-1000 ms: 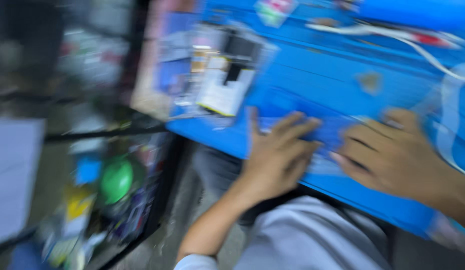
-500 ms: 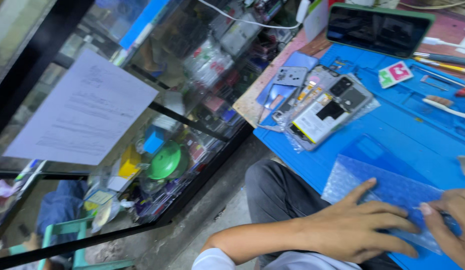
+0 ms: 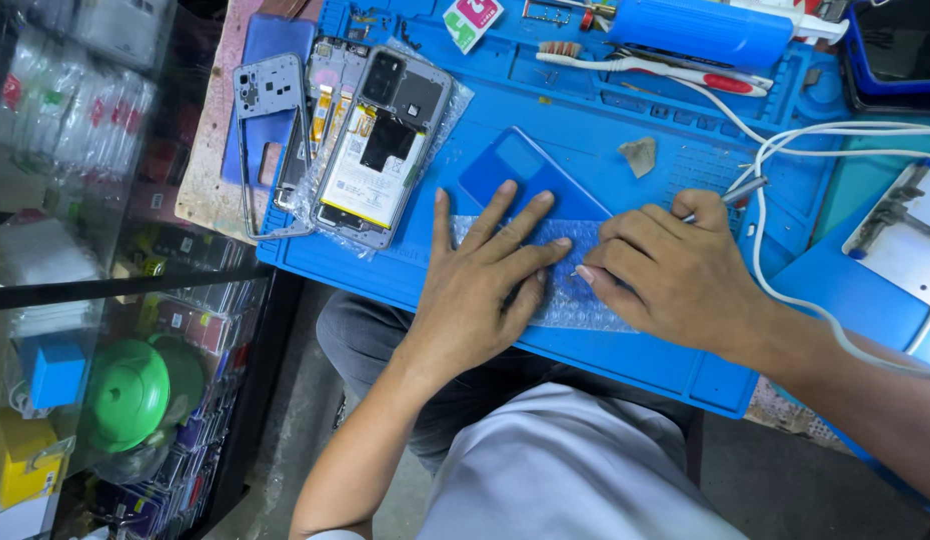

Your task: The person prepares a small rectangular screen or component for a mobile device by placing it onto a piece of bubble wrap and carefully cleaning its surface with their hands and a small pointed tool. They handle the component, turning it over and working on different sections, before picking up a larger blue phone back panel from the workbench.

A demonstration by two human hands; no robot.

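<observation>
Hands rest on a blue silicone repair mat (image 3: 625, 130) covering the worktop. Left hand (image 3: 480, 290) lies flat, fingers spread, pressing a clear bubble-wrap sheet (image 3: 575, 300) near the mat's front edge. Right hand (image 3: 675, 275) is curled, fingers pressed together on the same sheet, pinching a thin metal tool (image 3: 730, 192) that projects past the knuckles. Blue rectangular phone back cover (image 3: 525, 175) lies partly beneath the sheet, just behind both hands. Opened grey smartphone with exposed battery (image 3: 383, 150) sits at the mat's left end, beside a grey mid-frame (image 3: 270, 100). White cable (image 3: 785, 160) crosses the mat's right side. Blue cylindrical bottle (image 3: 700, 30) and white toothbrush (image 3: 650, 68) lie along the mat's rear edge.
</observation>
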